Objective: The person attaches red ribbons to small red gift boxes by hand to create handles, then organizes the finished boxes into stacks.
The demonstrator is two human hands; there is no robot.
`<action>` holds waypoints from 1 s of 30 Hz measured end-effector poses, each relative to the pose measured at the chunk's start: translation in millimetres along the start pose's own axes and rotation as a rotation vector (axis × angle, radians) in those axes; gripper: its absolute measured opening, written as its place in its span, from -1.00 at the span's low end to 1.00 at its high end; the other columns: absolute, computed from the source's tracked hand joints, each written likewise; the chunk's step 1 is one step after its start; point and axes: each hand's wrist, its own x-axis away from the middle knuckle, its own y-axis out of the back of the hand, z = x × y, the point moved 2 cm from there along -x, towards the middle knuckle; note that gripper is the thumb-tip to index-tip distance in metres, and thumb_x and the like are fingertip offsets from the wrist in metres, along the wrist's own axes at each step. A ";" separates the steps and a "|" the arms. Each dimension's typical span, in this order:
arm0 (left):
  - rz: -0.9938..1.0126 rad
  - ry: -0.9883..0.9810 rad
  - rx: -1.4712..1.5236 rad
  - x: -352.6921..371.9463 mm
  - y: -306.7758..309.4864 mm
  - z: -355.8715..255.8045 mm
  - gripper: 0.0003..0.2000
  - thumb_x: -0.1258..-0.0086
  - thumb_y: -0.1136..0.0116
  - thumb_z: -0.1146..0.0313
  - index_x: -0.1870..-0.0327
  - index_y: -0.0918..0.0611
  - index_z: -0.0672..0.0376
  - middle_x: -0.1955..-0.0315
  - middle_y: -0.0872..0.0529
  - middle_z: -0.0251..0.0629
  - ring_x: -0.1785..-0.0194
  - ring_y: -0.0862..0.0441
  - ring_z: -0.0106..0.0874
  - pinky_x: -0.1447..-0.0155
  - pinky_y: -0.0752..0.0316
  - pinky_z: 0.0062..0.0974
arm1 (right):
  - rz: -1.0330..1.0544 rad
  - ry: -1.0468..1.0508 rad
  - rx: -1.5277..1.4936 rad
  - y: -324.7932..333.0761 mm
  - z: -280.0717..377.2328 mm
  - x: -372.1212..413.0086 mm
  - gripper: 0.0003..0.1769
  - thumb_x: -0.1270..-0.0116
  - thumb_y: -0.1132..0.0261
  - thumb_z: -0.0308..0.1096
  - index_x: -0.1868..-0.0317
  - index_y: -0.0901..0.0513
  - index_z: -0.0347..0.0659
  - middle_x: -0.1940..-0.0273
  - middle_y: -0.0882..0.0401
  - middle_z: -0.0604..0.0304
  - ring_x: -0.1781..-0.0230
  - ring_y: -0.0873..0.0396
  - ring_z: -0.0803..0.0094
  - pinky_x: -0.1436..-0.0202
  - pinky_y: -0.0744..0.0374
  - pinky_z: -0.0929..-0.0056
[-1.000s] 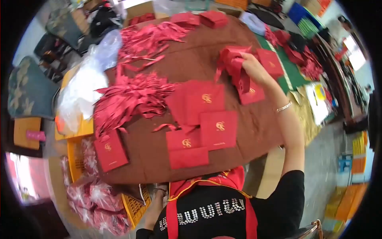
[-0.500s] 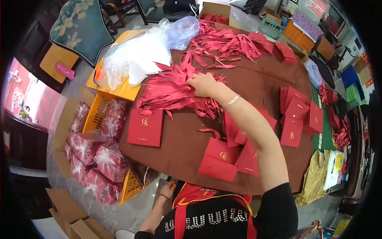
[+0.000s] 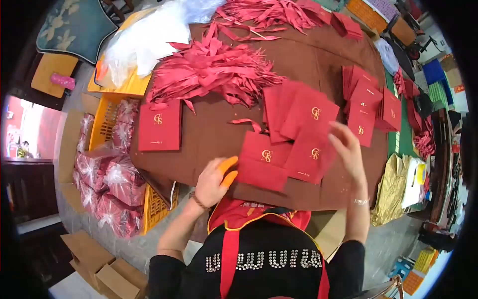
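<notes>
My left hand (image 3: 211, 183) is at the near table edge, with orange covers on two fingertips. Those fingers are apart, right at the left edge of a flat red pouch (image 3: 264, 172) with gold lettering. My right hand (image 3: 347, 149), slightly blurred, has its fingers spread beside the right edge of another red pouch (image 3: 309, 158). Behind these, more red pouches (image 3: 298, 107) lie fanned over one another. A short red ribbon (image 3: 245, 121) sticks out near them. Farther back spreads a large heap of red ribbons (image 3: 211, 74).
A single red pouch (image 3: 159, 129) lies at the table's left. Stacked pouches (image 3: 362, 107) stand at the right. More ribbons (image 3: 269, 12) lie at the back. Bagged red bundles (image 3: 117, 174) and a yellow crate (image 3: 155, 212) are left of the brown-covered table (image 3: 209, 132).
My right hand has left the ribbon heap and come back to the red pouches. My left hand has risen from below the table edge to the nearest pouch. The view has tilted down.
</notes>
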 end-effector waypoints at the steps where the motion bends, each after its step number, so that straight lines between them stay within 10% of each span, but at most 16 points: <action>1: 0.002 -0.006 -0.003 -5.9 -11.4 2.1 -0.59 -0.29 -0.15 0.26 -0.14 -0.49 0.21 -0.07 -0.53 -0.03 -0.11 -0.48 -0.15 -0.15 -0.37 -0.37 | -0.087 -0.042 0.017 1.7 -21.9 19.7 -0.66 -0.30 -0.22 -0.46 -0.09 -0.52 -0.27 0.18 -0.53 0.35 0.19 -0.44 0.66 0.11 -0.44 0.68; 4: -0.064 -0.070 -0.339 -16.4 -32.6 -2.9 -0.34 -0.17 -0.22 0.01 -0.25 -0.38 0.17 -0.27 -0.25 0.04 -0.34 -0.16 -0.04 -0.35 -0.03 -0.08 | -0.178 -0.266 -0.037 -17.9 -59.2 74.0 -0.60 -0.20 -0.32 -0.40 -0.07 -0.54 -0.25 0.12 -0.53 0.25 0.13 -0.46 0.54 0.05 -0.45 0.60; 8: -0.048 -0.194 -0.524 -3.2 -45.3 2.2 -0.31 -0.06 -0.29 -0.02 -0.20 -0.42 0.18 -0.26 -0.28 -0.01 -0.33 -0.18 -0.04 -0.34 -0.03 -0.03 | -0.135 0.219 0.745 -62.7 -43.8 85.6 -0.26 0.09 -0.48 -0.07 -0.16 -0.50 -0.03 -0.30 -0.21 0.01 -0.30 -0.15 0.01 -0.32 -0.13 0.04; 23: -0.114 -0.161 -0.305 19.0 -69.0 -5.3 -0.44 0.03 -0.38 0.17 -0.04 -0.53 0.17 -0.26 -0.27 -0.04 -0.33 -0.22 -0.15 -0.34 0.06 0.02 | -0.432 0.189 0.832 -25.5 -63.6 45.3 -0.46 -0.10 -0.38 -0.31 -0.13 -0.50 -0.15 -0.23 -0.34 0.05 -0.23 -0.28 0.07 -0.24 -0.29 0.15; 30: -0.110 -0.209 -0.284 23.9 -66.3 -11.9 -0.42 0.12 -0.44 0.19 0.00 -0.54 0.13 -0.25 -0.30 -0.05 -0.21 -0.34 -0.16 -0.27 -0.06 -0.09 | -0.074 0.448 0.510 -95.1 -16.9 53.0 -0.63 -0.06 -0.38 -0.34 0.07 -0.58 -0.17 0.12 -0.54 0.13 0.09 -0.47 0.19 0.02 -0.37 0.27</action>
